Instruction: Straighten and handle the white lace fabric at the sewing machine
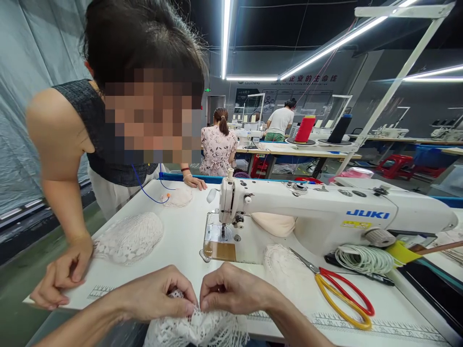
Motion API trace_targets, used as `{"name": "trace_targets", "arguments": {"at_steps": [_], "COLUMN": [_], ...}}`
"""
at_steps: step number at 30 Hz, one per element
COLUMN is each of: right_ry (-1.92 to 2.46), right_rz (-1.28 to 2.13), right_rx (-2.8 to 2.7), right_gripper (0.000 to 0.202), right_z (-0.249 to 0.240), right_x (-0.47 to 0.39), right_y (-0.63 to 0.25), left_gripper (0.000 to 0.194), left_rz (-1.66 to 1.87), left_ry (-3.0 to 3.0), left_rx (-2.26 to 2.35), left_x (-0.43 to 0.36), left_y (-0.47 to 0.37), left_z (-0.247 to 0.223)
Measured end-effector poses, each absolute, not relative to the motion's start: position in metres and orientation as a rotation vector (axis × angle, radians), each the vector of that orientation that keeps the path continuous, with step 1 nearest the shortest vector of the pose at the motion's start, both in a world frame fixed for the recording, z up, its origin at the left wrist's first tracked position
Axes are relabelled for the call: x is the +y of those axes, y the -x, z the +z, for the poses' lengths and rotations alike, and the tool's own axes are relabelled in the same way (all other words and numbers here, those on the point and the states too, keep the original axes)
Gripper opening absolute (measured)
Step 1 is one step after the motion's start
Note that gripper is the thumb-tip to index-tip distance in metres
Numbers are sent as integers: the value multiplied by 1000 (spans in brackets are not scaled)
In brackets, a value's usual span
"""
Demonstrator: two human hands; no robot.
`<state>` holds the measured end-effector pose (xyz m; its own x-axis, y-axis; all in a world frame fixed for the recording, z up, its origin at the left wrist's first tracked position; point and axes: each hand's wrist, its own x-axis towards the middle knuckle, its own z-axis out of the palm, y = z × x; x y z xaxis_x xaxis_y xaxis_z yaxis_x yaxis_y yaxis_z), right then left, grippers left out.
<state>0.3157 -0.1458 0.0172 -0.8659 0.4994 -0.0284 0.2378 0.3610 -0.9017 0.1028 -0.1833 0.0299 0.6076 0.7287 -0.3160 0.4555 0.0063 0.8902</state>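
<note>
We're in a garment factory: Juki sewing machine (325,212) w/ thread cones (306,129) just beyond our fingers (188,303), more benches (289,152) w/ workers (218,144) further back, strip lights (333,46) overhead.

Both forearms come in from the bottom edge, converging. The left hand (159,294) and right hand (231,289) sit knuckles-up, fingertips pinched closed and nearly touching each other.

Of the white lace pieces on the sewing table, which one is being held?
The lace piece at the near table edge, pinched by the left hand and right hand; the other lace pieces lie untouched.
</note>
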Motion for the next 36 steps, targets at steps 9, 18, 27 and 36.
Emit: {"name": "trace_targets", "arguments": {"at_steps": [9, 18, 27, 36], "right_ry": [642, 607, 608, 1117], "right_rz": [1549, 1533, 1362, 413], "right_rx": [-2343, -2353, -2468, -2321], "right_gripper": [9, 3, 3, 17], "right_z": [16, 14, 23, 8], "right_x": [-145, -144, -146, -144], "right_y": [-315, -312, -311, -323], "left_gripper": [26, 27, 27, 26], "left_rz": [270, 269, 249, 463], "left_ry": [-1635, -1633, -1701, -1927], "left_rx": [991, 1009, 1030, 1539], "left_x": [-182, -183, -185, -200], "left_y": [-101, -104, -107, -91], "left_z": [30, 32, 39, 13]}}
